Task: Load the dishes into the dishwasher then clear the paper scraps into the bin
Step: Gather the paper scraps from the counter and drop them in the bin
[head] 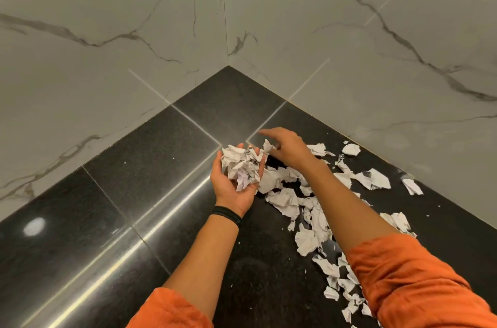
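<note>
Scrap collection under way on a black granite countertop [161,155], judging by the layout. Left hand [228,190] sits palm up, fingers curled round a crumpled handful of paper scraps [242,163], likely serving as a cup so pieces pile up before one trip to the bin. Right hand [287,147] hovers just right of the left hand, back to camera, with a small scrap at its fingertips beside the handful; whether it pinches that scrap cannot be told. Loose scraps [285,198] trail across the counter to the right of the left hand and back toward the person, so plenty is left to pick up. No bin or dishwasher in view.
</note>
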